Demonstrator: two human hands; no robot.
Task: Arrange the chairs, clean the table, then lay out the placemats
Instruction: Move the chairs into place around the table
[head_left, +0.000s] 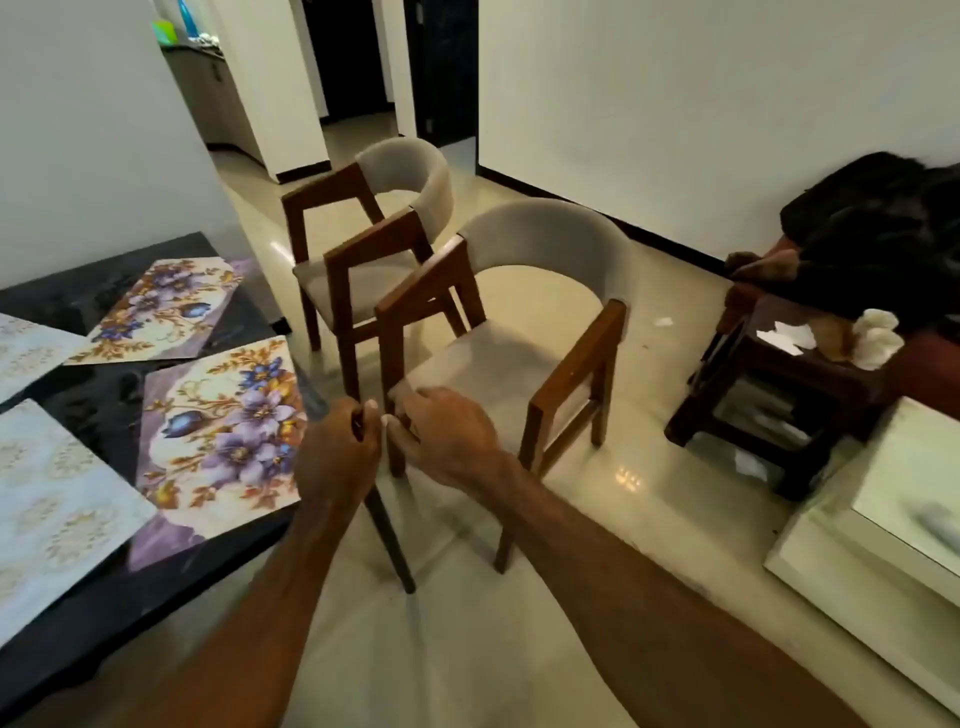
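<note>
Best to draw the near chair (498, 332) at mid-frame straight toward the dark table (78, 306) at left, keeping its legs off the table leg, right hand (447, 436) gripping the seat's front edge, left hand (337, 452) clenched on something not clearly seen, placemats (223, 426) lying askew.

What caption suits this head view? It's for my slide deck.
Both hands, left hand and right hand, reach toward the near chair beside the table with placemats.

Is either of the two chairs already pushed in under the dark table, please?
No. The near chair and the far chair both stand on the floor, clear of the table.
</note>
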